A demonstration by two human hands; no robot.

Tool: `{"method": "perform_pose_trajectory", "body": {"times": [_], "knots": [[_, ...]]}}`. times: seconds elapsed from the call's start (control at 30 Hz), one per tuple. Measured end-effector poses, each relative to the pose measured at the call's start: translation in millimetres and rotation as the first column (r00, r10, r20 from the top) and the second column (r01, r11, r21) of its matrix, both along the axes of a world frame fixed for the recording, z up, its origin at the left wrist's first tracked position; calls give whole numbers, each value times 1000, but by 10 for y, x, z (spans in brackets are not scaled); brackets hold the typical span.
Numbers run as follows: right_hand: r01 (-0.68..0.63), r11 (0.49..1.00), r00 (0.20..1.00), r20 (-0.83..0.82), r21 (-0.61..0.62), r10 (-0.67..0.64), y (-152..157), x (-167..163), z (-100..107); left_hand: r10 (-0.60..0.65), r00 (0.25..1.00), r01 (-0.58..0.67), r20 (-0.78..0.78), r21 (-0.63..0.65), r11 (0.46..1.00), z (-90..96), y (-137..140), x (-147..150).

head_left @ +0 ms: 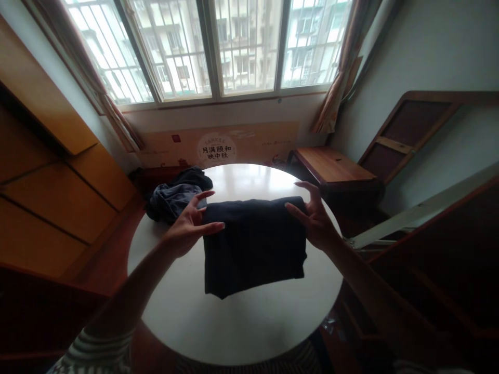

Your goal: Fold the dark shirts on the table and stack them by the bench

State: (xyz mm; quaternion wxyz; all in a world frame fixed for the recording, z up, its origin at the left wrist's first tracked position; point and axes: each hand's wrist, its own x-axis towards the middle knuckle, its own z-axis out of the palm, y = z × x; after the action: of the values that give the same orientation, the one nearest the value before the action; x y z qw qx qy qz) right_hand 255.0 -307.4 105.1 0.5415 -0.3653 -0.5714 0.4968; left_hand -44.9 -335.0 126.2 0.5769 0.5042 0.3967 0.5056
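A dark, nearly black folded garment [253, 244] is in front of me over the middle of the round white table [171, 291]. My left hand [185, 228] is at its upper left edge, the thumb lying across the front and the index finger raised apart. At the upper right corner, my right hand [317, 223] has its thumb on the cloth and its index finger lifted above. Both hands grip the sides; some fingers are hidden at the cloth's edges. Whether the garment's lower edge touches the table cannot be made out.
A heap of dark clothes [175, 195] lies at the table's back left edge. Beyond the table are a wooden side table [335, 163] on the right and a barred window [245, 47]. Orange-brown cabinets [58, 192] stand left; a pale rail [421, 210] slants at right.
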Motion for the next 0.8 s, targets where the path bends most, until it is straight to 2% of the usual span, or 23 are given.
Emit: {"method": "perform_pose_trajectory", "body": {"times": [0.03,0.1,0.2,0.27,0.33,0.43,0.57,0.63,0.7,0.73,0.77,0.8], "knots": [[2,999,1000,-20,-38,-3,66,-24,-15,0,1000,0,-5,-31,1000,-28,76,-6],[-23,986,1000,-15,-163,21,271,-66,-141,38,998,-44,-46,-134,990,-214,323,-6],[-68,926,994,58,-371,96,618,-108,-470,120,978,-169,-173,-306,937,-616,714,-6],[-96,888,990,53,-449,134,785,-121,-671,156,957,-237,-245,-345,908,-812,856,-14],[-145,870,986,3,-471,165,874,-119,-793,160,942,-254,-294,-319,913,-913,884,-34],[-195,869,979,-33,-455,203,905,-89,-848,150,929,-247,-339,-263,933,-984,828,-102],[-150,881,984,22,-448,179,917,-18,-849,130,898,-249,-420,-243,938,-1057,788,-237],[-103,913,974,145,-395,173,926,-8,-835,155,827,-263,-540,-129,956,-1023,783,-255],[13,971,903,419,-239,91,915,-48,-793,242,713,-189,-657,153,970,-921,764,-195],[76,992,822,569,-97,-7,897,-91,-764,280,662,-76,-696,309,948,-861,745,-136],[100,992,717,686,75,-125,871,-147,-735,291,618,80,-730,427,901,-808,721,-64],[70,967,614,753,246,-236,839,-212,-713,277,571,248,-773,484,839,-775,691,14]]}}
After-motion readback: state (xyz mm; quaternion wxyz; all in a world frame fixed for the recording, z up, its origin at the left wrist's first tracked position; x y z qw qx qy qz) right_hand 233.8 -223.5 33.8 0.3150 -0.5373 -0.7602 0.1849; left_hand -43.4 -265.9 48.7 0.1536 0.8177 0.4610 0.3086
